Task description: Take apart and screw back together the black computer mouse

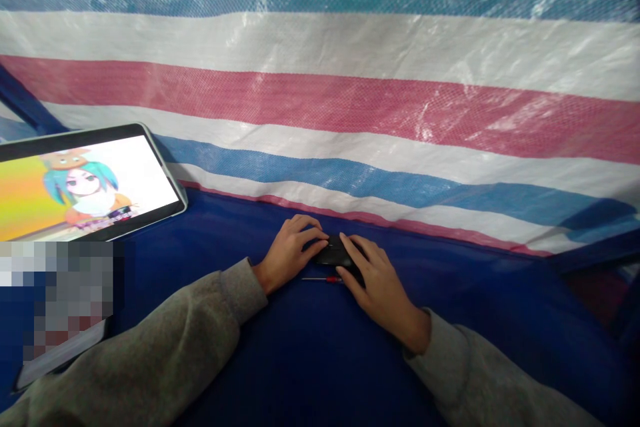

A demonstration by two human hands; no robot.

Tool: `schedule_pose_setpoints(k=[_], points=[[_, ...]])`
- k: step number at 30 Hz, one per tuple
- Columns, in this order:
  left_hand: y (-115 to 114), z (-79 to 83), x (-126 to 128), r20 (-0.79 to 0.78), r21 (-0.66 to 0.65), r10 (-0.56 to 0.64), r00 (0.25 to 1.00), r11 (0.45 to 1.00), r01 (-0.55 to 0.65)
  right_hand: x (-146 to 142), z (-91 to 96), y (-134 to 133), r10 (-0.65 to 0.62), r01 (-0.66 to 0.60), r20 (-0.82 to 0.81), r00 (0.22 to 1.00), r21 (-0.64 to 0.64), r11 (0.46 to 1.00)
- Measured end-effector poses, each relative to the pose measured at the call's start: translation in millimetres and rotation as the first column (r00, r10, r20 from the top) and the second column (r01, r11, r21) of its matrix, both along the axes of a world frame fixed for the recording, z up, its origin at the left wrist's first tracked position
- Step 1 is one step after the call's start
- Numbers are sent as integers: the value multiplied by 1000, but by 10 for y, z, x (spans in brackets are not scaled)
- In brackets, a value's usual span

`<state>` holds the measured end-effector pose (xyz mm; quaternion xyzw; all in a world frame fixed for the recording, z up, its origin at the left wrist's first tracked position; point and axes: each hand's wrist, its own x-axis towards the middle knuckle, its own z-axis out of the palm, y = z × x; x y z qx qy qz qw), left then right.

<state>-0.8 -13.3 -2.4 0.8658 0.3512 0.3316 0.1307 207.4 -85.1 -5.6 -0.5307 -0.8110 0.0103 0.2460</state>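
Note:
A small black object (334,255), rounded like a computer mouse, lies on the dark blue surface (310,360). My left hand (290,252) curls over its left side, fingers bent onto it. My right hand (376,283) covers its right side, fingers closed round it. A thin screwdriver with a red handle (324,279) lies on the surface just in front of the black object, between my two hands. Grey sleeves cover both forearms.
A tablet (85,180) showing a cartoon picture leans at the left. A blurred-out patch (55,300) sits below it. A woven sheet striped white, red and blue (350,107) rises behind the hands.

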Motion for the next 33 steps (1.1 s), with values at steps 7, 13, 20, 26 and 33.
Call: schedule_pose_setpoints(k=[7, 13, 20, 26, 33], points=[[0, -23, -6, -26, 36, -61, 998, 997, 62, 8, -19, 5, -1, 1, 5, 1000, 1, 1000], [-24, 25, -13, -24, -22, -96, 995, 995, 95, 9, -33, 6, -1, 1, 8, 1000, 15, 1000], [-47, 46, -21, -46, -52, -131, 990, 990, 129, 21, -67, 13, 0, 0, -1, 1000, 20, 1000], [-44, 18, -17, -39, -42, -130, 991, 991, 129, 30, -70, 18, -4, 4, 0, 1000, 11, 1000], [-46, 36, -20, -96, -110, -166, 981, 982, 155, 32, -74, 22, -22, 20, -45, 999, -41, 999]])
